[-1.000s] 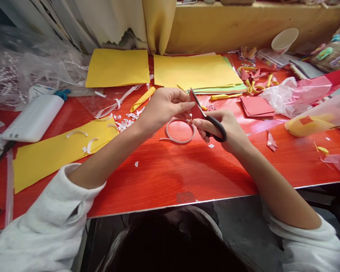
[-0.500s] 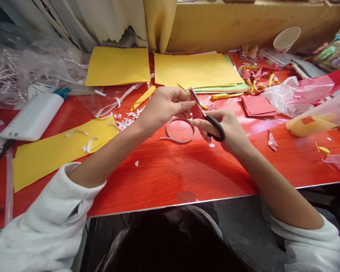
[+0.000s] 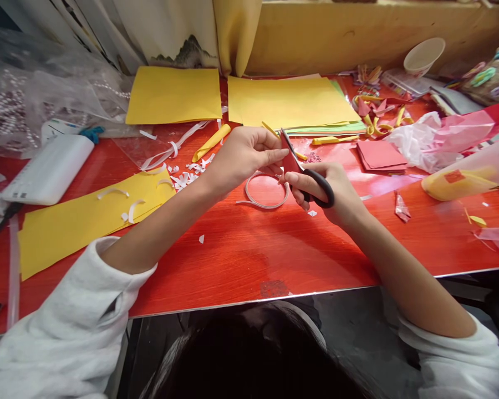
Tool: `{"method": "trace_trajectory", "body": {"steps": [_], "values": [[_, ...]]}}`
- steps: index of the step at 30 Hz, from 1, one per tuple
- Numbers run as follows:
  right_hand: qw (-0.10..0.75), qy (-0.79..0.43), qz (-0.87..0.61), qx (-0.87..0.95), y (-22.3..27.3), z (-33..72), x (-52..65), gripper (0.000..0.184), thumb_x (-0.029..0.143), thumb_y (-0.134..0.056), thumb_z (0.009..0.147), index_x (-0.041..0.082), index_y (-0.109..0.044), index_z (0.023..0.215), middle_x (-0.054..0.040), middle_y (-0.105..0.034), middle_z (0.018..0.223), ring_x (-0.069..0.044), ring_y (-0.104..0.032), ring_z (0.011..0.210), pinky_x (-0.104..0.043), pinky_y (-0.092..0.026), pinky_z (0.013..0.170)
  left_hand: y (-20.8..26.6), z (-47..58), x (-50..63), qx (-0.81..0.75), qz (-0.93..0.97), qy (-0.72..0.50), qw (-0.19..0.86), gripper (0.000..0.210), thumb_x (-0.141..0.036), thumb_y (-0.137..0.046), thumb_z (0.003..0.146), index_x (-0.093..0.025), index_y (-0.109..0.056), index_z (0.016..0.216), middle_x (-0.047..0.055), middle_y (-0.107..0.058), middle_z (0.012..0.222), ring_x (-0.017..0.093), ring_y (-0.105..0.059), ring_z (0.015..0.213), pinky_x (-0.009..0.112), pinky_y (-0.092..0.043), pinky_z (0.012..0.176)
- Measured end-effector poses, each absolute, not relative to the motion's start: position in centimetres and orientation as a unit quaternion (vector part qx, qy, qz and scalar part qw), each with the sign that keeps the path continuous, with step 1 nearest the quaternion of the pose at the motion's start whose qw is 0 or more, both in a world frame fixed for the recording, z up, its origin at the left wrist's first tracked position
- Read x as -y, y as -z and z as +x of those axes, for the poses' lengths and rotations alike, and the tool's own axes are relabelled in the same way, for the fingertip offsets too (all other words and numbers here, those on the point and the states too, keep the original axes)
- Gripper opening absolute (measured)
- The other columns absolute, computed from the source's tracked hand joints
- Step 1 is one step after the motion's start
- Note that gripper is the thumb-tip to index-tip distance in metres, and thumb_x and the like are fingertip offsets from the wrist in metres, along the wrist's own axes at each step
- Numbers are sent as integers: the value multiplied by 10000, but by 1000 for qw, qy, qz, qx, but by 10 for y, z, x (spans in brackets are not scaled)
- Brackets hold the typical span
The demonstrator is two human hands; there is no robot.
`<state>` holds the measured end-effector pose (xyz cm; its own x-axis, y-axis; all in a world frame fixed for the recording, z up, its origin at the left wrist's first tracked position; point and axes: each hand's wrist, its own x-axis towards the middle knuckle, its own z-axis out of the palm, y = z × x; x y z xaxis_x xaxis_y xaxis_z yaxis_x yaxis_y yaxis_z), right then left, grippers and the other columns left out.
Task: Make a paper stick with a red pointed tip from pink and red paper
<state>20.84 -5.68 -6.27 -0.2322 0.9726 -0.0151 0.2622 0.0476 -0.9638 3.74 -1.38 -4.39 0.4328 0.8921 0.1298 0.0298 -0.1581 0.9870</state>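
Note:
My left hand (image 3: 251,155) pinches a small piece of red paper (image 3: 290,163) between thumb and fingers, above the middle of the table. Black-handled scissors (image 3: 321,187) are in my right hand (image 3: 336,194), its fingers wrapped round the handles. The blades point up and away, lying along the red paper; I cannot tell how far apart they are. Just below the hands, a coiled pale strip (image 3: 249,191) rests on the red table (image 3: 233,260). A rolled yellow paper (image 3: 212,143) lies beyond my left wrist.
Yellow sheets (image 3: 174,97) lie at the back, with a stacked paper pile (image 3: 291,102) beside them. Long yellow strips (image 3: 87,221) and white scraps (image 3: 185,180) are on the left, near a white box-shaped device (image 3: 52,169). Red paper squares (image 3: 380,156) and crumpled plastic (image 3: 416,141) lie right.
My right hand and the scissors have shifted very slightly right against the red paper. My left hand keeps its pinch, and the table's things look the same.

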Motion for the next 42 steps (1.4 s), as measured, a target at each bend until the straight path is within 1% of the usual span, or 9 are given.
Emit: {"method": "trace_trajectory", "body": {"steps": [5, 10, 12, 21, 28, 32, 35, 39, 42], "values": [[372, -473, -502, 622, 62, 208, 56, 456, 595, -644, 711, 172, -558, 566, 28, -495, 447, -62, -422, 389, -241, -313, 414, 45, 37, 13, -356, 670, -394, 518, 185, -238, -694, 772, -114, -604, 669, 7, -637, 589, 129, -653, 603, 248, -545, 613], [380, -468, -496, 625, 60, 205, 58, 501, 575, -665, 702, 177, -468, 470, 35, -453, 415, -50, -393, 375, -236, -291, 396, 46, 38, 13, -357, 676, -390, 513, 184, -231, -681, 784, -113, -602, 666, 6, -634, 594, 128, -651, 607, 254, -548, 620], [379, -467, -498, 624, 60, 205, 58, 505, 569, -672, 698, 182, -450, 461, 39, -438, 409, -46, -371, 368, -237, -273, 382, 46, 38, 13, -357, 675, -390, 514, 168, -209, -669, 793, -113, -607, 670, 4, -633, 594, 122, -647, 600, 248, -544, 613], [394, -470, -489, 620, 65, 205, 58, 423, 536, -677, 716, 192, -517, 529, 37, -450, 433, -55, -371, 372, -245, -245, 366, 45, 38, 13, -362, 675, -388, 513, 136, -152, -638, 806, -98, -605, 685, 10, -626, 601, 111, -639, 593, 252, -543, 625], [389, -470, -492, 622, 63, 204, 59, 451, 503, -679, 733, 191, -474, 480, 42, -425, 395, -49, -345, 358, -245, -238, 370, 49, 35, 8, -354, 692, -380, 501, 119, -131, -630, 801, -106, -608, 687, 0, -616, 604, 111, -639, 609, 246, -531, 620], [376, -479, -502, 614, 61, 205, 58, 490, 522, -674, 729, 181, -461, 449, 38, -436, 385, -44, -363, 345, -236, -254, 364, 47, 30, 4, -352, 718, -357, 483, 139, -155, -639, 799, -108, -607, 673, 7, -623, 627, 125, -648, 641, 266, -529, 650], [367, -493, -511, 601, 60, 206, 55, 496, 553, -669, 716, 171, -493, 454, 36, -445, 382, -42, -372, 330, -233, -264, 355, 43, 26, 3, -349, 735, -329, 478, 140, -172, -642, 800, -103, -618, 680, 21, -633, 647, 142, -657, 684, 286, -533, 683], [359, -525, -501, 587, 61, 209, 52, 453, 577, -652, 720, 155, -588, 569, 48, -443, 385, -43, -362, 320, -230, -252, 349, 35, 21, 3, -346, 747, -279, 494, 133, -199, -648, 797, -104, -627, 707, 30, -650, 661, 158, -664, 727, 310, -542, 720], [358, -540, -483, 588, 62, 209, 52, 452, 579, -645, 726, 151, -590, 594, 46, -442, 385, -48, -372, 335, -232, -275, 373, 29, 14, 1, -339, 759, -251, 495, 128, -202, -650, 791, -110, -633, 705, 29, -658, 676, 165, -667, 748, 326, -542, 747]]}}
